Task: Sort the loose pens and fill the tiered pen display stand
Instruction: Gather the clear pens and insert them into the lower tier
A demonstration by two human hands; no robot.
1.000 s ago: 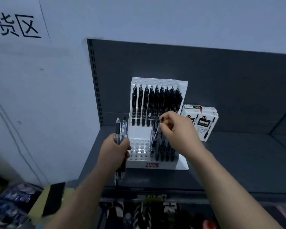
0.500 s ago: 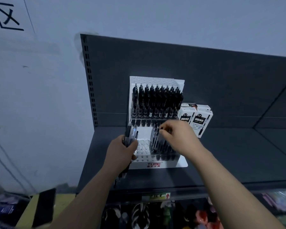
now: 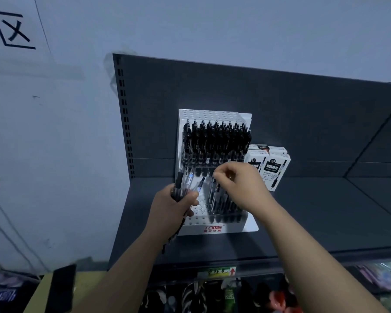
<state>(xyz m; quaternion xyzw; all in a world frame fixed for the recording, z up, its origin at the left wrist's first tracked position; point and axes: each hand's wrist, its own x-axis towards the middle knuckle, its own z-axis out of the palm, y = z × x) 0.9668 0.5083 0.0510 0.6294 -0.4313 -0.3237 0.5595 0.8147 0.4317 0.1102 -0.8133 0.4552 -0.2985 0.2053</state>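
Observation:
The white tiered pen stand (image 3: 212, 229) sits on the dark shelf. Black pens (image 3: 215, 141) fill its upper tier, and more pens (image 3: 224, 206) stand in the right part of the lower tier, whose left holes (image 3: 198, 213) are bare. My left hand (image 3: 172, 206) grips a bundle of loose pens (image 3: 185, 181) upright just left of the stand. My right hand (image 3: 239, 184) hovers over the lower-tier pens with thumb and fingertips drawn together right above a pen top. Whether they pinch that pen is hidden.
Two white pen boxes (image 3: 271, 166) lean against the dark back panel (image 3: 303, 123) right of the stand. The shelf (image 3: 325, 218) extends to the right. A wall (image 3: 54, 154) rises on the left. Below hang packaged goods (image 3: 212, 294), and a yellow box (image 3: 43, 294) sits lower left.
My right hand lowered a pen into the lower tier, then lifted slightly and shifted left. My left hand carried the bundle closer to the stand. The camera swung a little.

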